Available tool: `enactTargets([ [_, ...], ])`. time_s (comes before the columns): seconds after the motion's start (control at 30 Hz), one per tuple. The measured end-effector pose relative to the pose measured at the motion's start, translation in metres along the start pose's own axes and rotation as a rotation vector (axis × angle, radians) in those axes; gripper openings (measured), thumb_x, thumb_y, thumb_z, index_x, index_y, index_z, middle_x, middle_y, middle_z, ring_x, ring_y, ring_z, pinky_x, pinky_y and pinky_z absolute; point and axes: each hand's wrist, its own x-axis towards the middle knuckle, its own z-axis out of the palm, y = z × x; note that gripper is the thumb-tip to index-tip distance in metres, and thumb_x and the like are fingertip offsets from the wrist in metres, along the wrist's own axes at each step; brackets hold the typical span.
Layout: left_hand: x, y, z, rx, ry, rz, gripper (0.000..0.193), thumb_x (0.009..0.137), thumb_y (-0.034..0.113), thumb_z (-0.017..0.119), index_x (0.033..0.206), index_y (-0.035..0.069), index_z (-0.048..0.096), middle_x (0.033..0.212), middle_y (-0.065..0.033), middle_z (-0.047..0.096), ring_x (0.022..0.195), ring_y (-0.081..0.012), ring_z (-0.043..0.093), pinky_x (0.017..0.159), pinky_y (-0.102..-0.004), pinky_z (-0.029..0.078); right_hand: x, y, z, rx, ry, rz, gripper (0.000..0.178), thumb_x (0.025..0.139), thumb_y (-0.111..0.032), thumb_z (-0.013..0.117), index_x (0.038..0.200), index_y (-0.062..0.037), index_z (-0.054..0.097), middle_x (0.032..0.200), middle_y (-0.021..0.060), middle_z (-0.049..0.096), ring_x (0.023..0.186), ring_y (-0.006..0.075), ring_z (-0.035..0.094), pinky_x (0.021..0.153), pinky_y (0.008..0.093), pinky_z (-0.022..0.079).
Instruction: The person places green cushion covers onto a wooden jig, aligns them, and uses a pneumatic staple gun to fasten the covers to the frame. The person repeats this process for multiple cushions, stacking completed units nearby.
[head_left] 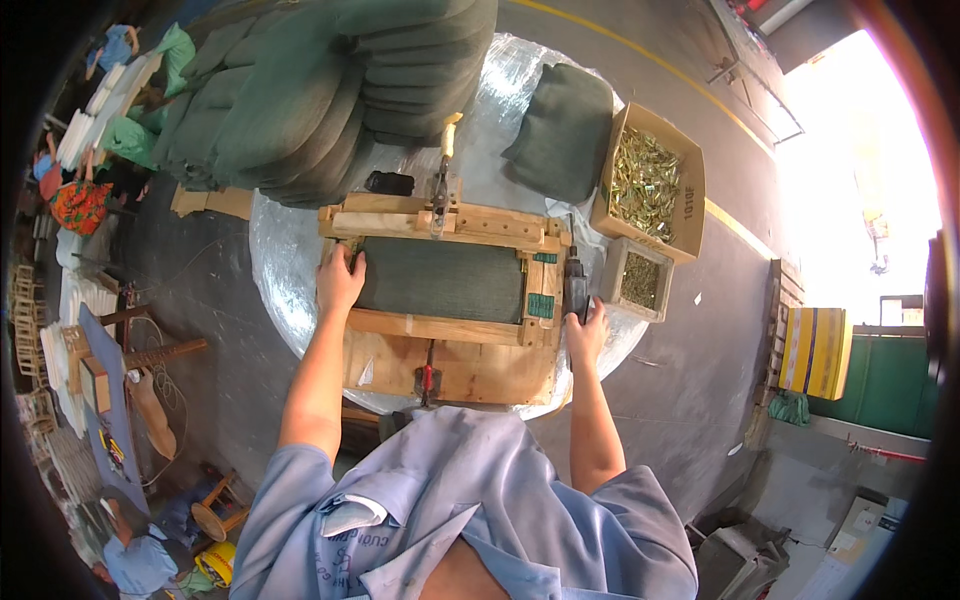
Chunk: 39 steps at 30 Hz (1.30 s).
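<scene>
near right hand (589, 330), tray (636, 309) of bits (640, 281)

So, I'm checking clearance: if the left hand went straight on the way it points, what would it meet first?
Most likely the wooden frame's far rail, just ahead of the left hand; depth is unclear here, so it might pass over the rail instead.

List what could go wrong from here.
The right hand grips a dark handheld tool beside the wooden frame: a slip could scratch the green panel. The left hand, at the panel's left end, might get pinched. The open tray, near the tool, could be knocked.
</scene>
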Motion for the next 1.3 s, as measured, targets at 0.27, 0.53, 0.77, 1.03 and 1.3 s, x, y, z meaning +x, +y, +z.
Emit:
enactTargets([
  [0.27, -0.008, 0.002, -0.015, -0.075, 0.009, -0.036, 0.030, 0.098, 0.034, 0.074, 0.100, 0.007, 0.064, 0.078, -0.0152, 0.071, 0.072, -0.0402, 0.070, 0.068, -0.0509, 0.054, 0.023, -0.052, -0.011, -0.145, -0.219, 0.093, 0.081, 0.071, -0.048, 0.082, 0.137, -0.0060, 0.064, 0.125, 0.0285, 0.072, 0.117, 0.0478, 0.070, 0.100, 0.0534, 0.056],
  [0.53, -0.103, 0.072, -0.023, -0.322, 0.145, 0.132, 0.012, 0.094, 0.018, 0.076, 0.095, 0.011, 0.066, 0.086, -0.0073, 0.062, 0.078, -0.0284, 0.063, 0.072, -0.0450, 0.050, -0.032, 0.015, -0.038, 0.182, -0.182, 0.221, 0.073, 0.061, -0.042, 0.089, 0.119, 0.0001, 0.075, 0.102, 0.0189, 0.080, 0.096, 0.0319, 0.078, 0.088, 0.0420, 0.060],
  [0.77, -0.161, 0.184, 0.010, -0.769, -0.887, -0.105, 0.042, 0.102, 0.044, 0.076, 0.121, 0.006, 0.076, 0.098, -0.0058, 0.079, 0.083, -0.0151, 0.074, 0.076, -0.0323, 0.059, -0.136, -0.046, -0.129, 0.392, -0.047, -0.055, 0.059, 0.066, -0.024, 0.090, 0.118, -0.0021, 0.074, 0.102, 0.0106, 0.077, 0.080, 0.0205, 0.072, 0.074, 0.0347, 0.059],
  [1.03, -0.157, 0.272, 0.014, -1.108, -1.321, -0.374, 0.035, 0.099, 0.040, 0.074, 0.111, 0.008, 0.069, 0.092, -0.0092, 0.076, 0.070, -0.0199, 0.075, 0.063, -0.0351, 0.066, -0.206, -0.100, -0.179, 0.243, 0.244, -0.383, 0.054, 0.072, -0.019, 0.085, 0.122, -0.0062, 0.069, 0.110, 0.0168, 0.064, 0.104, 0.0350, 0.064, 0.088, 0.0457, 0.056],
  [1.3, -0.146, 0.333, 0.019, -1.408, -1.183, -0.503, 0.041, 0.100, 0.053, 0.066, 0.103, 0.011, 0.065, 0.093, -0.0071, 0.074, 0.087, -0.0199, 0.072, 0.075, -0.0407, 0.058, -0.221, -0.064, -0.138, 1.070, -0.350, 0.078, 0.030, 0.098, -0.006, 0.075, 0.127, -0.0038, 0.066, 0.098, -0.0021, 0.067, 0.082, 0.0051, 0.060, 0.071, 0.0224, 0.050],
])
